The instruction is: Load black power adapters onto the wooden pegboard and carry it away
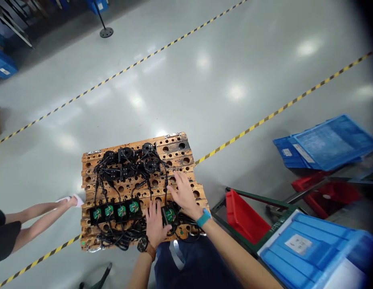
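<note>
Resting flat, the fingers of the left hand [155,225] lie together and extended on the wooden perforated board [186,154], gripping nothing, just left of the fifth black module [170,214], the one with a green insert near the board's front edge. The right hand [184,193] lies beyond that module with its fingers spread across the board's slats, also closed on nothing; its wrist carries a teal band [203,218], the left wrist a dark watch [143,244]. Left of the fifth module, a row of four like modules [115,211] sits side by side, well seated as far as can be seen. Toward the board's far edge lies a cluster of round black fan-like parts [128,160], joined to the modules by black cables [120,237] that loop loosely along the front edge. Beyond the board: grey floor with yellow-black tape [282,108], blue crates [327,146] and a red bin [243,214] to the right, another person's legs [39,216] to the left. Risk, as judged: the slack cables near the front edge could snag on a wrist or watch and drag a module out of line; the unevenly loaded board could tip if pressed at its front edge.
</note>
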{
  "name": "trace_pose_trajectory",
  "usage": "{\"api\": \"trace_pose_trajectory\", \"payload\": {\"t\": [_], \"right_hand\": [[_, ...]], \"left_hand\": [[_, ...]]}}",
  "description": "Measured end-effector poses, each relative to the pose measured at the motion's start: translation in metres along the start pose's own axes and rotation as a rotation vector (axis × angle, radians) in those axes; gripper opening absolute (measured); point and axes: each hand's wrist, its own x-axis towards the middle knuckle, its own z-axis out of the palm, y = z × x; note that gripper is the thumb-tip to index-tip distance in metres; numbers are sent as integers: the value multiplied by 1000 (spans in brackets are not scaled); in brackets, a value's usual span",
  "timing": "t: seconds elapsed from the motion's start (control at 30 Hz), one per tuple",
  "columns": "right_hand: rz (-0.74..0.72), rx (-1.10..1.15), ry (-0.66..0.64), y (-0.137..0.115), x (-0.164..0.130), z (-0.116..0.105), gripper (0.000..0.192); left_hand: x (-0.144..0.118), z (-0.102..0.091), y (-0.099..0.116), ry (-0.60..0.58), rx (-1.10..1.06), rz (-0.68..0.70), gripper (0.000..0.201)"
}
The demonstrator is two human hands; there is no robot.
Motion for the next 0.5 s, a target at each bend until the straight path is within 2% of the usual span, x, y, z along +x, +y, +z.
{"api": "trace_pose_trajectory", "payload": {"t": [0.1, 0.17, 0.2, 0.33, 0.43, 0.5], "right_hand": [[-276, -181, -386, -9, -43, 5, 72], [-313, -304, -597, -13, -67, 16, 90], [-292, -367, -643, -14, -75, 23, 97], [-206, -550, -644, -22, -86, 48, 100], [-103, -656, -623, -32, -84, 58, 92], [-69, -640, -619, -36, -83, 59, 90]], "left_hand": [[-2, 14, -9, 13, 205, 52, 101], [1, 14, -18, 29, 305, 100, 94], [2, 13, -21, 28, 342, 118, 89], [5, 3, -24, -41, 414, 154, 79], [8, -5, -20, -71, 389, 160, 83], [9, -10, -18, -83, 358, 148, 90]]}}
